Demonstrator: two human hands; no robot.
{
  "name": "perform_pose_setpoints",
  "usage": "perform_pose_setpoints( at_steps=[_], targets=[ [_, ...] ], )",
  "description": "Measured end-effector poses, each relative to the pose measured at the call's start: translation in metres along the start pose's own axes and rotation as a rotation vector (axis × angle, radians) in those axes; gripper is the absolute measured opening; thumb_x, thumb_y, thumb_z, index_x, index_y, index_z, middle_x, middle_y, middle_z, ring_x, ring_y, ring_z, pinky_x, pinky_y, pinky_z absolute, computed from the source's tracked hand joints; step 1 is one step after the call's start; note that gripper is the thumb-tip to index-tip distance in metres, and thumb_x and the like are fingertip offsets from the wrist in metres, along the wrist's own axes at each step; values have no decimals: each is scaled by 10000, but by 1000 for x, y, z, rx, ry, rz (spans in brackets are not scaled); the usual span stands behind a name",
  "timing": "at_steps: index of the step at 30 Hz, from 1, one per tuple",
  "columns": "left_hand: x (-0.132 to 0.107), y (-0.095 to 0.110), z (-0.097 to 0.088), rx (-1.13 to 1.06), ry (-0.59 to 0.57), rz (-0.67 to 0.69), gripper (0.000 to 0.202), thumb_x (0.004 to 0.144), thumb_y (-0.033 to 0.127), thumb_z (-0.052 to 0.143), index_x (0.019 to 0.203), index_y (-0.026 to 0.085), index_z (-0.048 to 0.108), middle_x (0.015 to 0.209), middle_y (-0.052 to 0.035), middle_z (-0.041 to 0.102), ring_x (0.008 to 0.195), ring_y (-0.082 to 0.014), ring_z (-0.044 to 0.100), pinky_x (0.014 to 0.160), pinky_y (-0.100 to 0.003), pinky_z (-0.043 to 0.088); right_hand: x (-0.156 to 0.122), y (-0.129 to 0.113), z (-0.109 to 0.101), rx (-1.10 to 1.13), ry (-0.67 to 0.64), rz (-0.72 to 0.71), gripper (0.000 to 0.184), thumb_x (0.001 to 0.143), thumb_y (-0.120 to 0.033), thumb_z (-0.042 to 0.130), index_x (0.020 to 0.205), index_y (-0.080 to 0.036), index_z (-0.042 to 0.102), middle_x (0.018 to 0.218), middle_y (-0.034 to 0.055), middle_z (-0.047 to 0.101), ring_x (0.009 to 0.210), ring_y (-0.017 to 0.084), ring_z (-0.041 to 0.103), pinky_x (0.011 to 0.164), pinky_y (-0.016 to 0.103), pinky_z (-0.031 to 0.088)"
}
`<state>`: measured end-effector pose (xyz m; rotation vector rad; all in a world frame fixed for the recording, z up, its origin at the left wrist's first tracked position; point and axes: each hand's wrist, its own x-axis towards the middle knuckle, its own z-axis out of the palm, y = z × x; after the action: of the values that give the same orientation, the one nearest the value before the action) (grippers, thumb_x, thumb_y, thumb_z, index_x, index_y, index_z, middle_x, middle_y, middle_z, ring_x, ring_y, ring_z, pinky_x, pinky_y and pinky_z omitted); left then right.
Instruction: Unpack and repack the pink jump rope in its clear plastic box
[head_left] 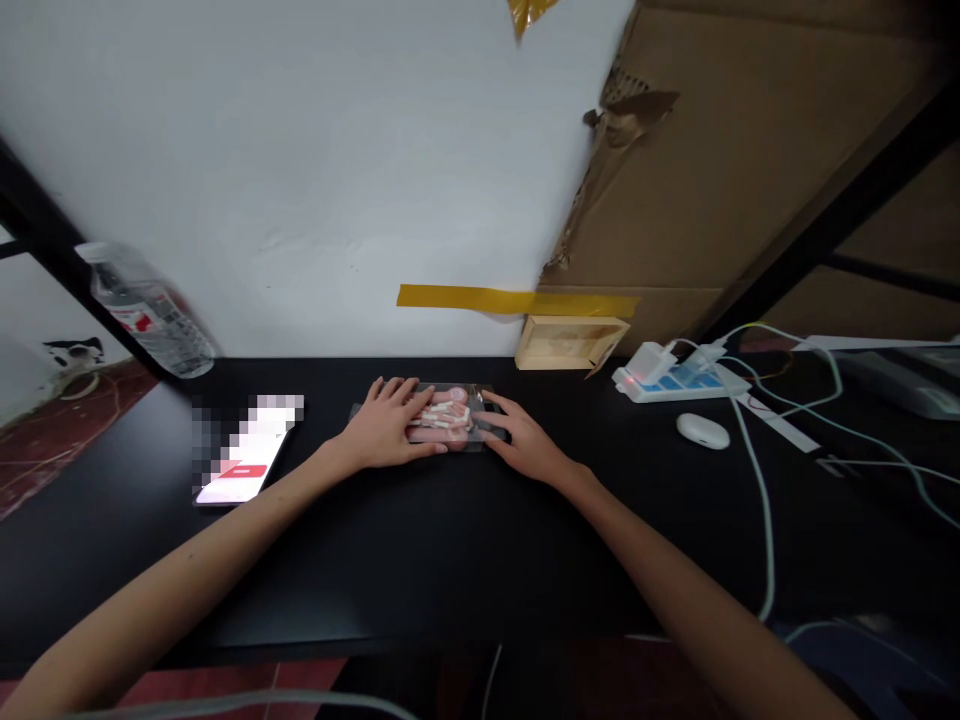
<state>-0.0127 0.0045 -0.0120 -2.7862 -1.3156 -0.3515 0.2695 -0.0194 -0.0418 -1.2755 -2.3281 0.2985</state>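
A clear plastic packet (448, 418) lies flat on the black table (420, 560), with pink round shapes and several small white and pink stick-like pieces showing through it. Over its left part rests my left hand (390, 425), palm down with the fingers spread. At the packet's right end, my right hand (523, 440) touches the edge with its fingers apart and stretched out. What exactly the small pieces are, I cannot make out.
Left of my hands lies a lit phone (244, 460); behind it a plastic bottle (150, 315) leans. A shallow wooden box (570, 343) stands by the wall. To the right are a power strip (679, 380) with cables and a white earbud case (703, 431).
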Motion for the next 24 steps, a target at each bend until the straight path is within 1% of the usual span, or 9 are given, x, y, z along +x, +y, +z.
perform_pose_setpoints(
  at_steps=[5,9,13,15,19,24],
  targets=[
    [1,10,3,-18,18,29,917,814,838,481,1515,255,383,1557,-144,402,1414,-412,348,1163,-611,196,6,-3,3,-24,5,91,394,988,-429,494,1303,-276,675,1545,104,465,1416,329,438,1139,580,378],
    [2,19,3,3,5,8,935,813,829,495,1515,222,385,1560,-165,391,1422,-410,341,1169,-602,186,8,-8,5,-47,-7,85,379,992,-397,475,1260,-265,708,1500,110,521,1398,327,463,1119,564,411],
    [1,20,3,-13,6,-2,947,810,837,487,1520,219,381,1565,-159,389,1429,-412,333,1169,-601,189,8,-12,7,-60,42,91,366,981,-382,481,1227,-269,726,1459,89,567,1365,320,502,1107,555,433],
    [1,18,3,-6,8,4,943,814,843,470,1524,230,372,1565,-150,393,1430,-404,337,1167,-598,197,8,-14,7,-80,70,112,342,955,-344,509,1180,-246,748,1437,94,588,1357,317,513,1107,540,441],
    [1,15,3,1,-4,8,972,805,868,450,1540,241,349,1570,-143,389,1440,-396,330,1175,-585,192,8,-17,-3,-137,93,130,292,923,-262,526,1036,-206,790,1411,105,612,1400,312,467,1114,504,441],
    [1,10,4,-15,-33,23,998,804,879,435,1552,225,332,1593,-157,346,1454,-407,303,1179,-600,170,4,-6,-24,-151,55,121,225,872,-234,595,970,-240,797,1374,73,644,1280,294,586,1054,496,493]
  ],
)
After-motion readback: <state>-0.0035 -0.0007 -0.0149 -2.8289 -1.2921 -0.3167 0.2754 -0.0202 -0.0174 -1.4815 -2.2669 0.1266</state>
